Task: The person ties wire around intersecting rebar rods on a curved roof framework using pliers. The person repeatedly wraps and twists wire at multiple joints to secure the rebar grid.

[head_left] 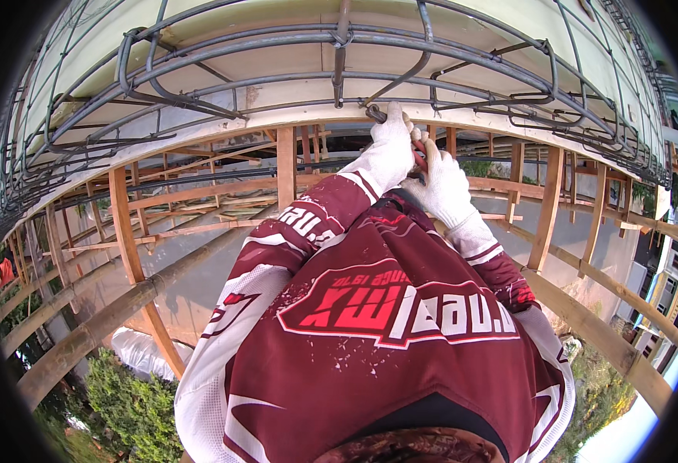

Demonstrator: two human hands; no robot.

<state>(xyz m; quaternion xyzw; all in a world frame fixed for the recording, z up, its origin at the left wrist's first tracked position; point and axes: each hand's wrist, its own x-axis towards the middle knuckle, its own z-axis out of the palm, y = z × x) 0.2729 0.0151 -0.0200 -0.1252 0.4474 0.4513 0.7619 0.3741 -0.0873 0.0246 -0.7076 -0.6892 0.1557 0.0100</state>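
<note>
My left hand [391, 139], in a white knit glove, is closed just below the lowest bar of a rebar cage [293, 79]. From its fingers sticks the dark metal head of a pair of red-handled pliers [375, 113], close to that bar. Lower and to the right, my right hand [441, 185], gloved the same way, is wrapped about the red handles. Both hands are near each other in front of my chest. The glove fingers partly cover the pliers, and I cannot make out whether the jaws grip any wire.
Pale formwork board [277, 117] runs under the curved cage. Below stand timber posts [286, 166] and rails, with thick bamboo poles [92, 339] slanting on both sides. Green bushes [134, 409] lie far beneath at left; a building [667, 282] rises at right.
</note>
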